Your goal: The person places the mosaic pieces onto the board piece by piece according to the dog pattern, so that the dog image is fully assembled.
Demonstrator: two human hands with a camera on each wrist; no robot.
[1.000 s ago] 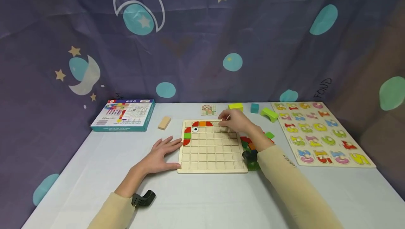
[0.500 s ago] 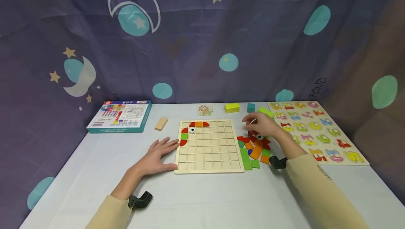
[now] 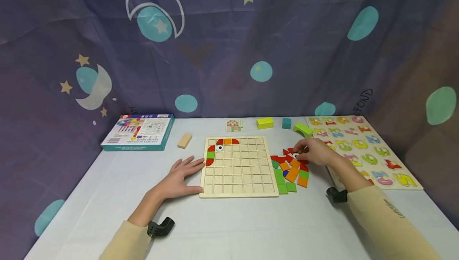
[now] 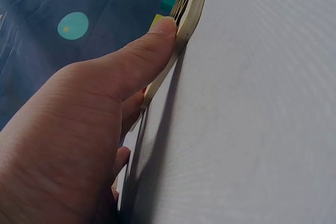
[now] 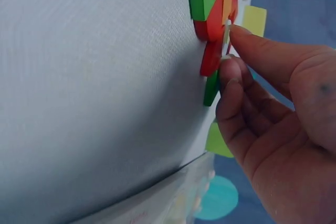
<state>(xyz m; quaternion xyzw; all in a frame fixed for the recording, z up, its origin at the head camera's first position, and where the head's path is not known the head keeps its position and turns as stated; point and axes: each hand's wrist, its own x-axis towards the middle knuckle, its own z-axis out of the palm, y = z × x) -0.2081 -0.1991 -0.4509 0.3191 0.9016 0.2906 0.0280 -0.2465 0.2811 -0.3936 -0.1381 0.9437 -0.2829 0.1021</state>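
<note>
Head view: The left hand (image 3: 181, 176), fingers spread, rests on the table (image 3: 229, 228) and touches the left edge of the grid board (image 3: 240, 172). The right hand (image 3: 313, 152) has its fingertips at an eye tile (image 3: 295, 156) in the tile pile (image 3: 292, 170). A strip of table separates pile from number board (image 3: 369, 156); open tabletop stretches before the grid board.

Left wrist view: The grid board's thickness shows, thumb tip against its rim.

Right wrist view: Thumb and forefinger pinch the eye tile's pale edge, beside red tiles (image 5: 212, 56).
</note>
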